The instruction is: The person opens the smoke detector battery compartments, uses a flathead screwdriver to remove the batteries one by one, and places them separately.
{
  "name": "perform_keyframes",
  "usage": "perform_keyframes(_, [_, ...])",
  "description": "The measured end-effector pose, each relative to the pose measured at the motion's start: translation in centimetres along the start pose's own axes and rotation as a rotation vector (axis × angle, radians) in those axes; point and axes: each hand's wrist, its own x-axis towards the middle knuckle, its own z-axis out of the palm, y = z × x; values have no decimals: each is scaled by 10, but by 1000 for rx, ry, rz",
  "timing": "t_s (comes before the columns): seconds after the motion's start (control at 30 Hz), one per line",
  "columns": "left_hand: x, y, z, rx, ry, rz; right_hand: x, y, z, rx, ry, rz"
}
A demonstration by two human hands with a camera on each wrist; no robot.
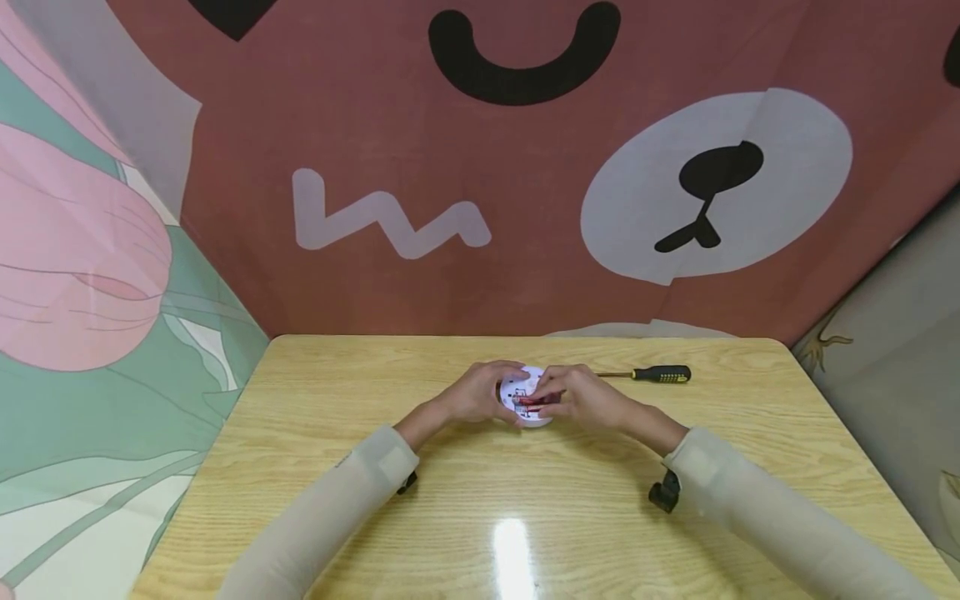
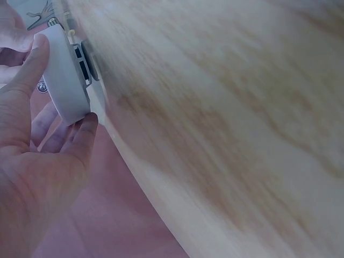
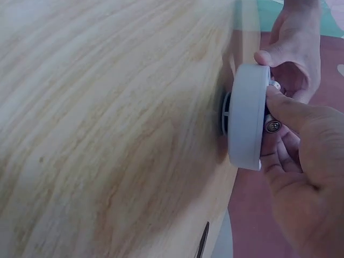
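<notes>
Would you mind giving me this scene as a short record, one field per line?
Object in hand: round white device, its face turned up
Left hand: grips the device's rim
Right hand: fingertips at the device's face, around a battery; exact grip partly hidden
Tool: screwdriver with a black and yellow handle, lying beyond the right hand, handle end to the right
Surface: wood-grain table
Backdrop: reddish printed fabric
Unclear: whether the device touches the table

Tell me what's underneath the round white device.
A grey part with gaps shows beneath the white device, facing the wooden table. Most of the underside is hidden by the body above; whether that part touches the table is unclear.
</notes>
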Motion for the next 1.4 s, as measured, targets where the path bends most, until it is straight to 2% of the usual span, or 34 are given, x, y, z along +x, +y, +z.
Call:
perform_keyframes(0.13, [0, 0, 0, 2, 4, 1, 0, 0, -4, -35, -31, 10])
perform_keyframes(0.3, [0, 1, 0, -3, 1, -7, -1, -4, -7, -95, -51, -19])
perform_keyframes(0.57, [1, 1, -1, 2, -8, -26, -5, -6, -6, -174, -13, -73])
perform_keyframes(0.7, [1, 1, -1, 9, -11, -29, -10, -1, -2, -144, 23, -39])
perform_keyframes(1.07, [0, 1, -1, 9, -11, -27, -16, 6, 4, 50, 129, 59])
perform_keyframes(1.4, [1, 1, -1, 8, -13, -42, -17, 6, 2, 51, 203, 83])
